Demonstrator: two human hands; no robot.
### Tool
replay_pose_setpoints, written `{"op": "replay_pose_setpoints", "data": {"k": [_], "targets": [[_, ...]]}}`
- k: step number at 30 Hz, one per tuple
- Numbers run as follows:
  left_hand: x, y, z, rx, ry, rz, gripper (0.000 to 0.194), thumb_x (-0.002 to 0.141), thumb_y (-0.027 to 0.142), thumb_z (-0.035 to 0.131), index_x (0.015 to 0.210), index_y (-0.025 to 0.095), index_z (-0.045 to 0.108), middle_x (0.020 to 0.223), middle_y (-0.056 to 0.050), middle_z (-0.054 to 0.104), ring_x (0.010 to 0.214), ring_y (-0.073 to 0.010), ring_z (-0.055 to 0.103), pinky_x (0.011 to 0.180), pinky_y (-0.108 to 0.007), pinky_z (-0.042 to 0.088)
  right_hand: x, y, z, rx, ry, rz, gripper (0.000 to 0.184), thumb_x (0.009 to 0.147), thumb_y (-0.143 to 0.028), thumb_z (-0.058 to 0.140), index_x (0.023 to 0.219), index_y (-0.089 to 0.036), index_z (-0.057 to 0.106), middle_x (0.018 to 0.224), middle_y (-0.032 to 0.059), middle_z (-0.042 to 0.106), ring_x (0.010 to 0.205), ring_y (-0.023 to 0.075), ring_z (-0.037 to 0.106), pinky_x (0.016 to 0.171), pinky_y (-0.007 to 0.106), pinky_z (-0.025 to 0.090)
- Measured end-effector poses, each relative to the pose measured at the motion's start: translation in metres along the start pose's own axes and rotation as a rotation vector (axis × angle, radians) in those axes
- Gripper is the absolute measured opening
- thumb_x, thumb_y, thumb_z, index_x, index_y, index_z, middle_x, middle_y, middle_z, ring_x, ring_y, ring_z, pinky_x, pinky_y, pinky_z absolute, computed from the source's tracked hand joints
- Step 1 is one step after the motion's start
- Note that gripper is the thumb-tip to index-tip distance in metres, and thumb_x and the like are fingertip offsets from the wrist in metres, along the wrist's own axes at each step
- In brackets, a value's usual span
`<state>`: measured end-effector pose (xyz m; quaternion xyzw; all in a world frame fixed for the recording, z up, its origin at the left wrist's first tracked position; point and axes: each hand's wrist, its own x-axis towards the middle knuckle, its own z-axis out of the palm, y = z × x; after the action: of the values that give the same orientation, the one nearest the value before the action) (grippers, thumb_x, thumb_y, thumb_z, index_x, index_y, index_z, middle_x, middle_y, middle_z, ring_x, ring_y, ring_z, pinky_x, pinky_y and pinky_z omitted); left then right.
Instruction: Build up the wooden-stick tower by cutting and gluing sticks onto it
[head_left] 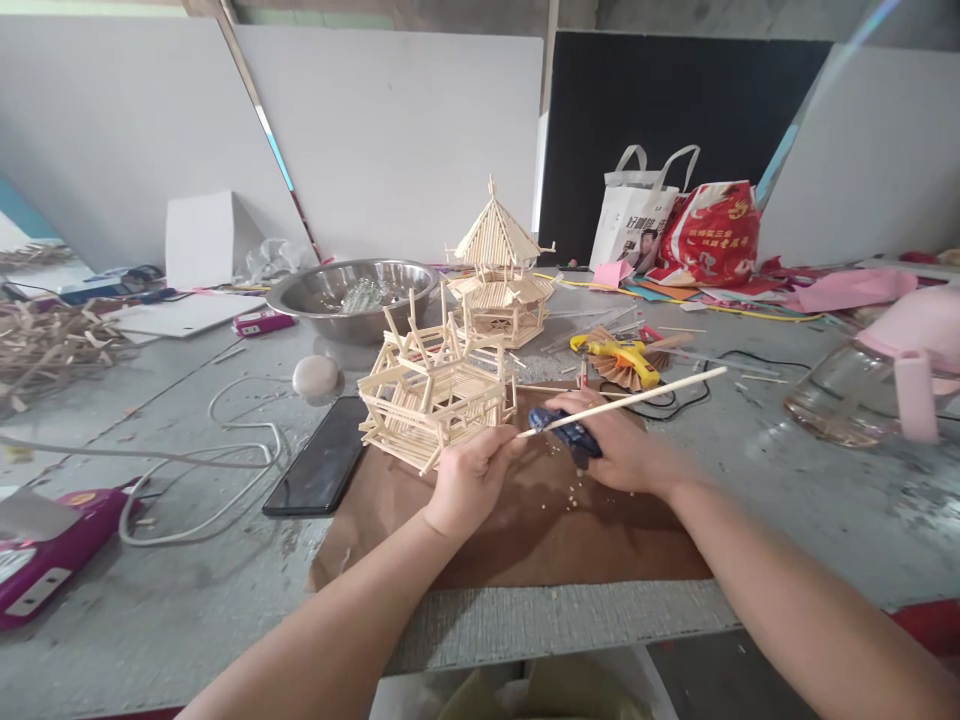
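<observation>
My left hand (474, 478) pinches one end of a thin wooden stick (645, 394), which slants up to the right. In my right hand (619, 440) is a dark blue hand tool, apparently a pair of cutters (568, 430), its head against the stick near my left fingers. Its jaws are too small to make out clearly. Just behind my left hand sits an open, six-sided frame built of wooden sticks (435, 395). Farther back stands a stick pavilion with a pointed roof (496, 265). Small pale crumbs lie on the brown sheet (517, 545) under my hands.
A phone (315, 465) lies to the left, near a white cable and a purple power strip (60, 560). Behind are a metal bowl (300, 295) and a yellow glue gun (622, 358). At right stands a glass jug (840, 400) with a pink lid; bags line the back.
</observation>
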<state>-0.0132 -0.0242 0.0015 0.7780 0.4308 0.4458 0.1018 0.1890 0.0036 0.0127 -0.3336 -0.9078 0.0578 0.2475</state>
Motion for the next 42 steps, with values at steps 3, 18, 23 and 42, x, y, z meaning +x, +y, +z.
{"op": "replay_pose_setpoints", "data": {"k": [3,18,23,42], "targets": [[0.001,0.001,-0.003,-0.084,-0.064,-0.082,0.02,0.082,0.026,0.046,0.073,0.016,0.06,0.058,0.0,0.059,0.055,-0.0101,0.053,0.054,-0.019,0.04,-0.003,0.005,0.0,-0.119,0.051,0.109,0.051,0.069,-0.016,0.049,0.119,-0.016,0.038,0.121,0.0131,0.046,0.115,0.026,0.038,0.095,0.045,0.029],[0.004,0.0,-0.003,-0.025,-0.268,-0.184,0.027,0.085,0.028,0.038,0.067,0.016,0.055,0.055,0.003,0.05,0.053,-0.0091,0.045,0.052,-0.019,0.034,-0.006,-0.005,0.007,-0.313,0.268,0.088,0.021,0.084,-0.03,0.044,0.077,-0.018,0.06,0.076,0.005,0.062,0.076,0.0157,0.055,0.07,0.026,0.041],[0.001,-0.001,0.0,0.116,-0.294,-0.13,0.023,0.083,0.028,0.04,0.075,0.017,0.058,0.058,0.001,0.057,0.053,-0.01,0.049,0.052,-0.019,0.034,-0.005,-0.028,0.003,-0.442,0.45,-0.053,0.013,0.08,-0.026,0.051,0.081,-0.018,0.062,0.081,0.0053,0.064,0.08,0.0175,0.053,0.077,0.031,0.037],[-0.003,-0.001,0.004,0.396,-0.239,0.056,0.03,0.084,0.029,0.041,0.06,0.017,0.054,0.054,0.0,0.059,0.048,-0.0097,0.05,0.046,-0.02,0.028,-0.003,-0.025,0.019,-0.366,0.242,0.009,0.024,0.084,-0.029,0.044,0.074,-0.019,0.063,0.064,0.0019,0.06,0.065,0.0145,0.047,0.062,0.028,0.029]]}}
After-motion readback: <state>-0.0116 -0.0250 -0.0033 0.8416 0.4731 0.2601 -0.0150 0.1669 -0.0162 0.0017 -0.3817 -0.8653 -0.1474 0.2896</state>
